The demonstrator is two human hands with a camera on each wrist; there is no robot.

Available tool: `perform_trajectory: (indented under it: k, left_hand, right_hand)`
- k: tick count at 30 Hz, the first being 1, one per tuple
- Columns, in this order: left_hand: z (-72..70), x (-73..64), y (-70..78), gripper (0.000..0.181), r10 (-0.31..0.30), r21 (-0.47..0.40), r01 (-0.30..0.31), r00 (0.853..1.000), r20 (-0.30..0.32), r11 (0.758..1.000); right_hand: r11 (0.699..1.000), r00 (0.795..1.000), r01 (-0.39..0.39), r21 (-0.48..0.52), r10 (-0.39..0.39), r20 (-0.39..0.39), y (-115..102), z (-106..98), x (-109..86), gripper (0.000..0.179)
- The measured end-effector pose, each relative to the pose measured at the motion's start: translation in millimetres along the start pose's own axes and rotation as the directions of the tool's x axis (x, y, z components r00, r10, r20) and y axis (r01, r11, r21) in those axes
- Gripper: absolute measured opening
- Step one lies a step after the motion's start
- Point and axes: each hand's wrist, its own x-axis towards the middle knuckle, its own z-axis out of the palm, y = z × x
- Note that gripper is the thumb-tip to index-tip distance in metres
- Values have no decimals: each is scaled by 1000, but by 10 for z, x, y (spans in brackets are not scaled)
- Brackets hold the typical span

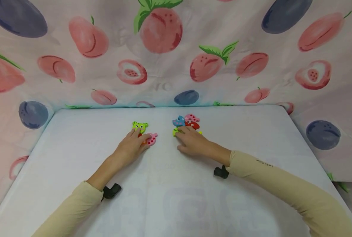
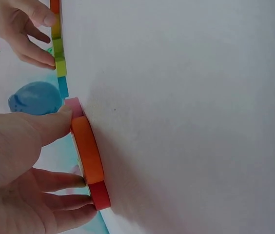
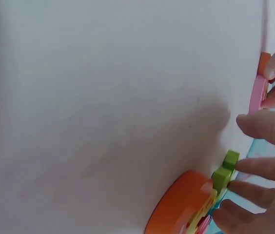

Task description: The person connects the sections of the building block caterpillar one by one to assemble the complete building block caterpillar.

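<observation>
My left hand lies over a small group of flat, brightly painted wooden pieces. A green animal-face piece shows past its fingertips, and a pink spotted piece beside the thumb. In the left wrist view the thumb touches the pink piece, while other fingers touch an orange piece and a red piece. My right hand rests fingers on a green piece in a second group. A blue piece, a pink spotted piece and a red piece lie beyond it. Its thumb stands apart from the pieces.
Both groups lie toward the far side of a white table. Behind it hangs a fruit-print cloth. Dark wrist-worn devices sit by both sleeves. An orange piece stands out close to the right wrist camera.
</observation>
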Motion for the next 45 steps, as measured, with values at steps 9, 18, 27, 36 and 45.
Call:
perform_trajectory:
  k: [9,18,27,36,45]
  left_hand:
    - [18,-2,4,47,-10,-15,10,1000,-13,1000]
    - [54,-18,-19,46,-9,-43,8,1000,-21,999]
    - [40,-15,-14,45,-15,-70,13,999,-34,997]
    - [18,-6,-21,45,-32,-70,31,999,-10,997]
    - [-13,-7,-20,45,-8,-41,8,1000,-13,999]
  right_hand:
    - [997,998,25,67,-29,50,-53,42,0,53]
    - [997,999,47,59,-47,-8,-51,47,50,50]
    - [993,998,47,104,-50,33,-13,3,128,58]
    - [993,998,45,113,-50,41,-13,-26,195,51]
    - [990,999,-13,137,6,50,-43,-83,249,59]
